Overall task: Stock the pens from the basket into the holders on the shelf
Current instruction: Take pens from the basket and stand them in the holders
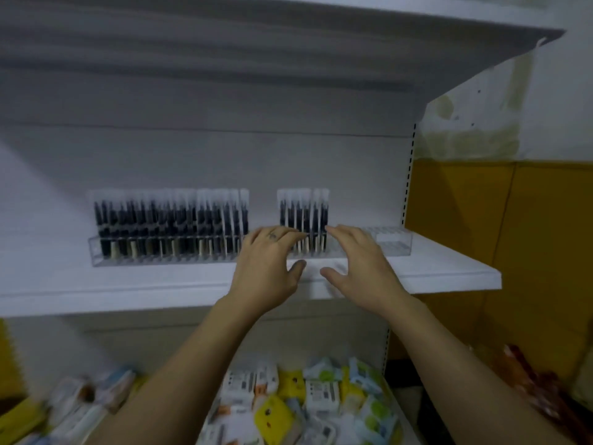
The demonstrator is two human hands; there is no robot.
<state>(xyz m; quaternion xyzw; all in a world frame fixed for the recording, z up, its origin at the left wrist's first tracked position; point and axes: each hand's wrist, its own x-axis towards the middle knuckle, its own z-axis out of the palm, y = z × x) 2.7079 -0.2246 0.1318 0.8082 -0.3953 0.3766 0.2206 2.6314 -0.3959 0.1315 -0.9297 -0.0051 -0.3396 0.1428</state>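
Observation:
A long clear pen holder lies on the white shelf. A wide row of dark pens with clear caps fills its left part; a smaller group of pens stands right of a gap. My left hand and my right hand hover before the smaller group with fingers spread. The fingertips reach the pens' lower ends; neither hand holds anything. The holder's right end has vacant slots. No basket is visible.
An upper shelf overhangs the work area. Below, a lower shelf carries many small packaged items in yellow, white and green. A yellow and pale wall lies to the right, past the perforated shelf upright.

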